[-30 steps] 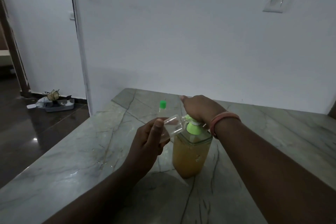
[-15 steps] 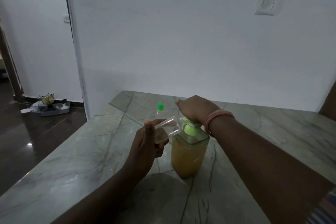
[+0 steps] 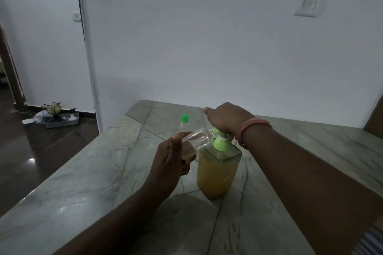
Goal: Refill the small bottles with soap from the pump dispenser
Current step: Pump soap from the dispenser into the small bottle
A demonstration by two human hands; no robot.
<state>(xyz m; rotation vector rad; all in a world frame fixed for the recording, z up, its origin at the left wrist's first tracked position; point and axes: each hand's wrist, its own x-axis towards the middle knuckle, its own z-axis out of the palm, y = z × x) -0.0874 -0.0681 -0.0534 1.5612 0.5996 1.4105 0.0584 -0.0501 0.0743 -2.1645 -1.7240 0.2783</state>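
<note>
Small bottle (image 3: 196, 141) tilted in L hand (image 3: 170, 163); R hand (image 3: 226, 119) atop pump (image 3: 221, 143).

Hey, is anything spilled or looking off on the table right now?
No spill shows. The small clear bottle is tilted to the pump dispenser, as intended, held by the left hand. The right hand presses the pump.

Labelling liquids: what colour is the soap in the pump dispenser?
Yellow-orange soap, clearest in the head view.
</note>
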